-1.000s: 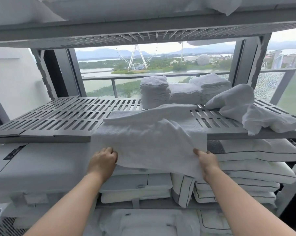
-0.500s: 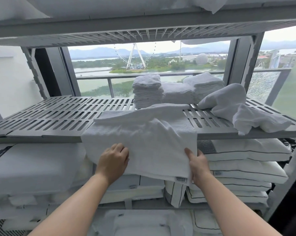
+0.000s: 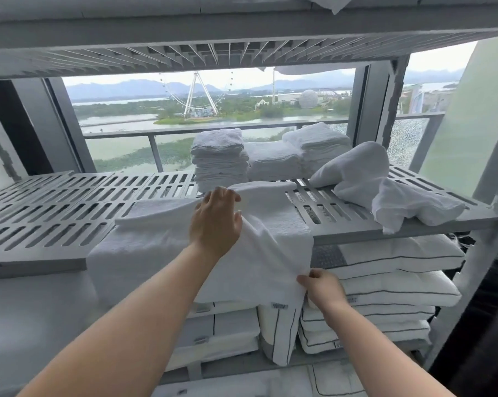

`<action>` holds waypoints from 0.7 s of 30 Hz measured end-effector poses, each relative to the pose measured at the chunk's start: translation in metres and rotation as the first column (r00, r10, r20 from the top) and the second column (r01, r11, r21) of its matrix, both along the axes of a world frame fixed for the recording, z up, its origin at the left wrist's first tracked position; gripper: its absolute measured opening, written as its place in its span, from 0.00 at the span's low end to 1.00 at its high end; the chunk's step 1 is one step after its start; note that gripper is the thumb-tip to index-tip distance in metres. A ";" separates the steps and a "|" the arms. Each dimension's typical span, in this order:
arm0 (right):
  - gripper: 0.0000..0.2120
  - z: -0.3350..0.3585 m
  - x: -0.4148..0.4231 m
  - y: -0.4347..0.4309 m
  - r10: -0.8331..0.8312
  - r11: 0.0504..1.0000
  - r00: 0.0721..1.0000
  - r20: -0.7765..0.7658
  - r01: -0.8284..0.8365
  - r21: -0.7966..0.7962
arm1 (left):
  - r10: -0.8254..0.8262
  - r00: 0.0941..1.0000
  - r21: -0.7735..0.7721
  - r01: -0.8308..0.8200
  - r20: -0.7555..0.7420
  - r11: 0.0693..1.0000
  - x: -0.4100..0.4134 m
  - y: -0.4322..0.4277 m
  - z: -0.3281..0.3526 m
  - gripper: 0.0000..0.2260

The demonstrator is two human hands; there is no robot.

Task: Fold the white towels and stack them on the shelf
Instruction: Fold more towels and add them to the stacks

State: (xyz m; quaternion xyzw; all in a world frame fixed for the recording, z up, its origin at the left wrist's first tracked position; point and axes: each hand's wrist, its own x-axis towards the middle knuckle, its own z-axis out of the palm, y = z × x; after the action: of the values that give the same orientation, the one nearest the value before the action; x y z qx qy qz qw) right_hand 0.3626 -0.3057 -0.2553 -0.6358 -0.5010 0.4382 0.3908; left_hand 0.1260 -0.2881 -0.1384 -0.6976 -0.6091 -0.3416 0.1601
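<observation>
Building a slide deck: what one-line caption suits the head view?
Left hand grips the white towel draped over the shelf edge, right hand pinches its lower corner; folded stacks behind.

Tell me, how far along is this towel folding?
Done: folded stacks sit at the back of the shelf. In hand: one towel drapes over the shelf's front edge, the left hand gripping its upper part, the right hand pinching its lower edge. Left: a crumpled heap of towels on the right.

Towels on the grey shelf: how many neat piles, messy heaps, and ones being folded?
Neat folded piles: 3
Messy heap: 1
Towel being folded: 1
Total: 5
</observation>
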 end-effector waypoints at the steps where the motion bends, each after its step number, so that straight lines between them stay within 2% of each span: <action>1: 0.07 0.002 0.003 0.004 -0.005 1.000 0.995 0.104 0.004 0.012 | 0.011 1.000 -0.017 -0.011 -0.004 1.000 -0.006 0.010 0.004 0.14; 3: 0.09 0.010 0.009 0.008 -0.087 0.995 0.955 0.283 0.071 0.065 | 0.033 0.999 -0.081 -0.035 -0.029 0.996 -0.020 0.031 0.008 0.17; 4: 0.09 0.016 0.013 0.009 -0.172 0.982 0.931 0.321 0.137 0.128 | 0.039 0.999 -0.112 -0.043 -0.038 0.993 -0.027 0.041 0.009 0.18; 7: 0.10 0.041 0.015 0.014 -0.402 0.881 0.875 0.271 0.289 0.375 | 0.008 0.998 -0.205 -0.019 -0.057 0.979 -0.049 0.071 0.010 0.23; 10: 0.12 0.076 0.000 0.031 -0.454 0.807 0.862 0.225 0.291 0.514 | -0.096 0.990 -0.352 0.054 -0.104 0.935 -0.065 0.095 0.010 0.27; 13: 0.10 0.105 -0.019 0.065 -0.434 0.808 0.858 0.274 0.237 0.539 | -0.131 0.977 -0.430 0.048 -0.166 0.902 -0.075 0.112 0.010 0.27; 16: 0.11 0.117 -0.031 0.103 -0.352 0.864 0.836 0.420 0.118 0.490 | -0.133 0.974 -0.459 0.033 -0.186 0.888 -0.086 0.123 0.013 0.24; 18: 0.18 0.119 -0.035 0.126 -0.269 0.896 0.789 0.553 -0.006 0.445 | -0.137 0.968 -0.524 0.007 -0.210 0.851 -0.093 0.127 0.016 0.20; 21: 0.30 0.123 -0.042 0.158 -0.136 0.921 0.657 0.741 -0.191 0.339 | -0.159 0.964 -0.594 0.001 -0.214 0.804 -0.101 0.132 0.023 0.16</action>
State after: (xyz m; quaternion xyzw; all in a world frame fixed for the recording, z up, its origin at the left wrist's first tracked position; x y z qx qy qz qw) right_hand 0.3206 -0.1473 -0.1327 -0.6612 -0.7033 0.0334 0.2591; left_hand 0.0251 -0.1558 -0.1155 -0.7758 -0.6289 -0.0506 -0.0022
